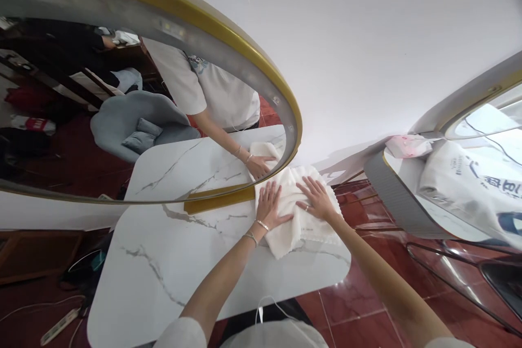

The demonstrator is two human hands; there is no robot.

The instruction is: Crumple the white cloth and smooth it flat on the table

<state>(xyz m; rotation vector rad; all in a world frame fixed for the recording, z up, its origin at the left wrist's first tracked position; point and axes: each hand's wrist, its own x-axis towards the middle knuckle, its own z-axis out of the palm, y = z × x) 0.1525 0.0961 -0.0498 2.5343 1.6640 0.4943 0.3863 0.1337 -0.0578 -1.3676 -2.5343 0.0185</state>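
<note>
Both hands of a person press a cream cloth [281, 243] against the right end of a marble-patterned worktop [147, 266], the left hand [269, 212] and right hand [317, 201] laid flat, fingers [267, 192] spread and gripping nothing. The cloth, rumpled and reaching the worktop's right edge, could bunch under uneven pressure or slip over the side if pushed too far right; whether any of it already overhangs is unclear. Just left of it, the gold base [220, 199] of a large mirror [287, 84] limits room for the left hand, and a wide sweep that way might knock the frame. Beyond a gap of red tiled floor [326, 310], at right, a second worktop [438, 217] carries printed white fabric [457, 174] and a pink-and-white packet [409, 145]; a power strip [60, 326] lies on the floor at lower left.
</note>
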